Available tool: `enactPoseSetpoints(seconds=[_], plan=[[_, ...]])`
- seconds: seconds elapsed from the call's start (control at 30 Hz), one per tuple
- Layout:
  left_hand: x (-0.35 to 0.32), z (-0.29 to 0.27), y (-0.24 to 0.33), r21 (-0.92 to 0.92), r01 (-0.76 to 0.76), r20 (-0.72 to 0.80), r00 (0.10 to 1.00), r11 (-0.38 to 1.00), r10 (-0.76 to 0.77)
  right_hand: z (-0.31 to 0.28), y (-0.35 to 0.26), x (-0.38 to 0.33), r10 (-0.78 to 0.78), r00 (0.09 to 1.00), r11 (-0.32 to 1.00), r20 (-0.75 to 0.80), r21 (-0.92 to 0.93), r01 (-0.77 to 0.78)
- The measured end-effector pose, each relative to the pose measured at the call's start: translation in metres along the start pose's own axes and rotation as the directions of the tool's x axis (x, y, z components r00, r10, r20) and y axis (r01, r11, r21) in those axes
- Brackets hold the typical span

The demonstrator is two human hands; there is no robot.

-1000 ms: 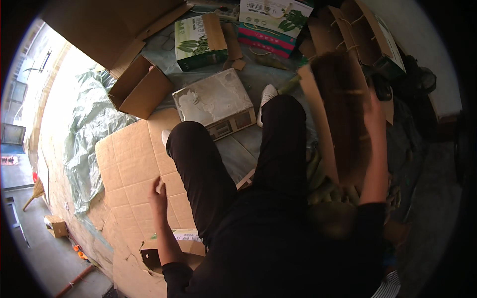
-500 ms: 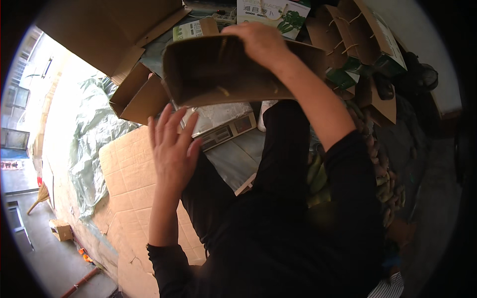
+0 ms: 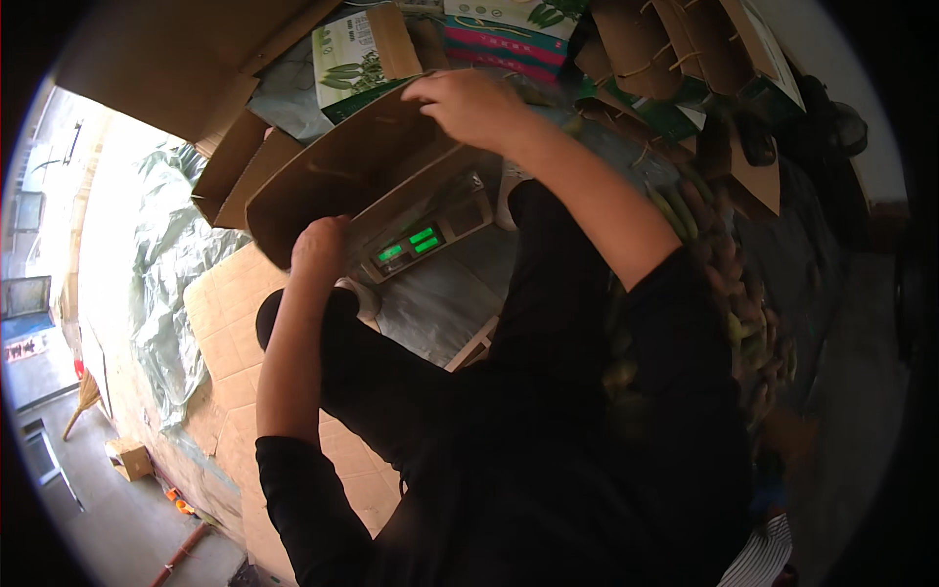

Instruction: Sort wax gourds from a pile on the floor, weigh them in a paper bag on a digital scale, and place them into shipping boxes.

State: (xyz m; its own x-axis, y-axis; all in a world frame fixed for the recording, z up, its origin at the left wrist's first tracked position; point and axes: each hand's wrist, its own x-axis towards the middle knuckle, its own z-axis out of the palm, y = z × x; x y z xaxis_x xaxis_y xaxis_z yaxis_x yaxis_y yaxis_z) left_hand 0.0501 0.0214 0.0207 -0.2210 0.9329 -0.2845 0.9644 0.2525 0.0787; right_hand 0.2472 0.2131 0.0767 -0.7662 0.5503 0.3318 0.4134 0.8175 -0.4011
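Note:
An open brown cardboard box (image 3: 337, 161) tilts over the scale, its dark inside showing. My right hand (image 3: 474, 110) grips its rim at the upper right. Lower down, my left hand (image 3: 320, 243) closes on the near left edge, with the fingertips partly hidden. Just below the box is a digital scale (image 3: 460, 220), its display lit green. The box covers most of the scale's platform, and I cannot tell whether the two touch.
Green radishes (image 3: 738, 293) lie piled to the right. Several open cartons with rope handles (image 3: 675, 49) stand at the far right. A printed box (image 3: 347, 64) and a small open carton (image 3: 259, 181) sit at the far left. Flattened cardboard (image 3: 220, 313) and plastic sheeting (image 3: 176, 284) cover the left floor.
My left hand, open before, has closed on the box edge. The box has shifted left and tilted, its left end lower. The scale's display, dark before, now glows green.

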Motion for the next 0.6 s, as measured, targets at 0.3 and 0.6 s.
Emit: enactPoseSetpoints(seconds=[0.3, 0.6], plan=[[0.017, -0.011, -0.011, -0.136, -0.037, 0.049, 0.998, 0.990, 0.044, -0.054, 0.087, -0.117, 0.418, 0.901, 0.885, -0.113, 0.275, -0.376], [0.017, 0.005, 0.004, -0.069, 0.062, -0.116, 0.991, 0.996, -0.070, 0.017, 0.127, -0.233, 0.686, 0.727, 0.697, 0.036, 0.251, -0.671]])
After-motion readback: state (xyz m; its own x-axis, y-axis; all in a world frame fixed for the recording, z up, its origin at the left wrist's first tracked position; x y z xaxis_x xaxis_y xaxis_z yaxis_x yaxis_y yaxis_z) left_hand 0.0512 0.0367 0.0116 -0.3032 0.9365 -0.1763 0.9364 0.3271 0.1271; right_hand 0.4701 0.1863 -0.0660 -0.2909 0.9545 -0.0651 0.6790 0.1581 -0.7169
